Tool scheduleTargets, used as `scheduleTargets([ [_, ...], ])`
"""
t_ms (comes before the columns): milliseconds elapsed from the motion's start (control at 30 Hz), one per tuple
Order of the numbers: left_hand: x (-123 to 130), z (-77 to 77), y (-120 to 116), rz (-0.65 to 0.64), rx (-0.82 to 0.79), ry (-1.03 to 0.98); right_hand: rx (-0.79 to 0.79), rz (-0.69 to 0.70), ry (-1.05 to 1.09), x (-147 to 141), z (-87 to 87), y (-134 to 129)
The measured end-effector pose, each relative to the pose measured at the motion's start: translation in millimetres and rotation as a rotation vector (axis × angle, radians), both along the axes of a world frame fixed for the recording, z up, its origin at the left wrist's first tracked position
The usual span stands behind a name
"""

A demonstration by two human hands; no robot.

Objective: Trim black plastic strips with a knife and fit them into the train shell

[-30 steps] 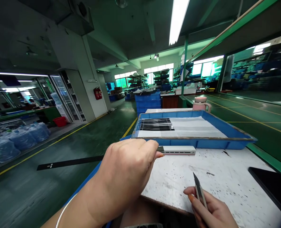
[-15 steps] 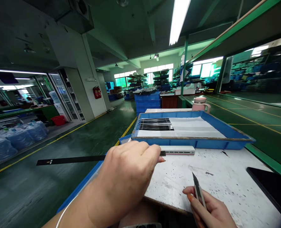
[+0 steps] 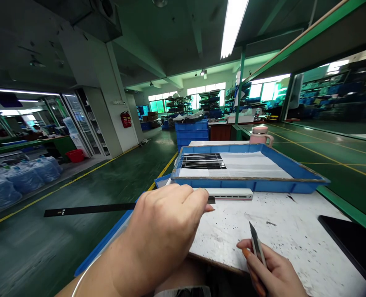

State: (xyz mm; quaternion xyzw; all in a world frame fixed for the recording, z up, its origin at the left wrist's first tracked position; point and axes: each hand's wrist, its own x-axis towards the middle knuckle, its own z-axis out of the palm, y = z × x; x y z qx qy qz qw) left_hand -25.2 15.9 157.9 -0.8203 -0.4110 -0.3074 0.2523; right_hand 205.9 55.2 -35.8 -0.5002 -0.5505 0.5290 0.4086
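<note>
The white tabletop counter (image 3: 226, 243) looks smooth but scuffed; at twelve o'clock, the blue rectangular tray (image 3: 241, 183) looks plastic; the grey pointed blade (image 3: 252, 230), toward four o'clock, looks like metal.

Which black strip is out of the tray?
The long strip in the left hand, its end with small light marks jutting out to the left. The other strips lie side by side in the blue tray.

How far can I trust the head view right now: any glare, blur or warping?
Head view: the ceiling light and far windows are blown out; the outer edges look stretched; the knife reads fairly crisp, but marks on the black strip are too small to read.
</note>
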Motion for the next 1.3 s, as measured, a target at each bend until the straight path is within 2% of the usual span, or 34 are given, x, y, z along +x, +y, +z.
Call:
scheduleTargets([
  [100, 0.7, -10.6, -2.8, -0.041, -0.191, -0.117, 0.045, -0.005, 0.003, -0.4, 10.5, -4.8],
  [167, 3.2, -27.2, -5.6, -0.078, -0.416, -0.256, 0.065, 0.005, 0.008, 2.2, 18.5, -11.3],
  [333, 19.2, -93.8, -17.3, -0.090, -1.278, -0.703, 0.068, 0.067, -0.064, 23.3, 35.6, -35.2],
  [400, 28.3, -120.0, -21.3, -0.085, -1.514, -0.901, 0.068, 0.107, -0.146, 33.1, 39.7, -45.3],
  [467, 37.5, -140.7, -22.1, -0.108, -1.648, -1.079, 0.057, 0.162, -0.219, 40.4, 40.2, -54.0],
  [600, 52.5, -162.5, -15.3, -0.108, -1.756, -1.279, -0.031, 0.300, -0.278, 45.5, 31.5, -62.4],
  [800, 62.2, -173.1, -7.0, -0.015, -1.862, -1.489, -0.136, 0.408, -0.284, 40.7, 18.0, -55.7],
  [1000, 62.7, -170.1, -5.2, 0.182, -1.861, -1.662, -0.214, 0.497, -0.203, 32.7, 14.1, -45.6],
  [1133, 60.2, -163.6, 1.2, 0.191, -1.926, -1.633, -0.241, 0.537, -0.188, 33.9, 18.5, -34.5],
  [1300, 56.4, -165.0, 1.2, 0.215, -1.984, -1.634, -0.134, 0.566, -0.273, 33.3, 22.2, -24.1],
])
